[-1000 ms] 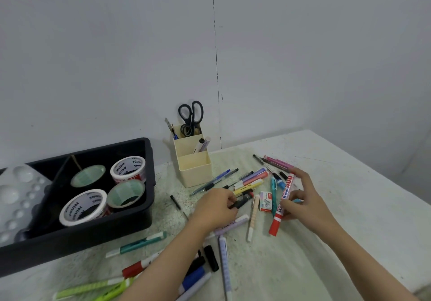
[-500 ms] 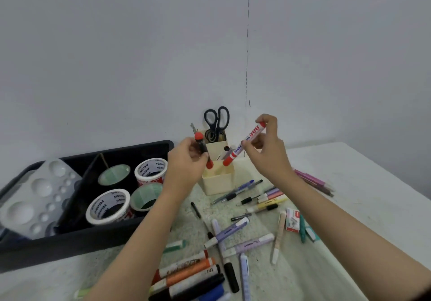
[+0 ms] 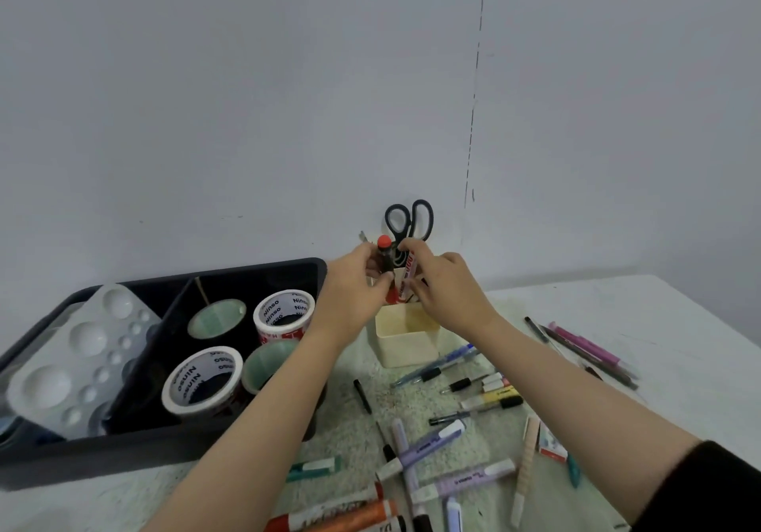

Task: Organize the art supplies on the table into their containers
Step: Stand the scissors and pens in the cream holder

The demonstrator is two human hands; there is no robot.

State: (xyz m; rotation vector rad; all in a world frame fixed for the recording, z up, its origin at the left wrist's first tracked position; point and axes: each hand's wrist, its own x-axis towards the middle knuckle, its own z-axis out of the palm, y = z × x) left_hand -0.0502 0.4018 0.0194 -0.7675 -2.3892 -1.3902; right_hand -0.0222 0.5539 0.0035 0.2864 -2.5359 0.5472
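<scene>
A cream pen holder [image 3: 405,340] stands by the wall with black scissors [image 3: 409,220] upright in its back section. My left hand [image 3: 356,284] grips a dark marker with a red cap [image 3: 385,253] upright over the holder. My right hand [image 3: 442,284] pinches a red and white marker [image 3: 405,280], its lower end inside the holder's back section. Several pens, markers and highlighters [image 3: 457,428] lie scattered on the table in front of and to the right of the holder.
A black bin [image 3: 123,455] at left holds tape rolls [image 3: 284,313], another tape roll [image 3: 201,379] and a white paint palette [image 3: 78,360]. Pink and dark pens [image 3: 584,344] lie at right. Orange and red markers [image 3: 350,517] lie near the bottom edge.
Both hands left the table with a marker each and came to the pen holder. The right hand's red and white marker has turned upright and gone down into the holder.
</scene>
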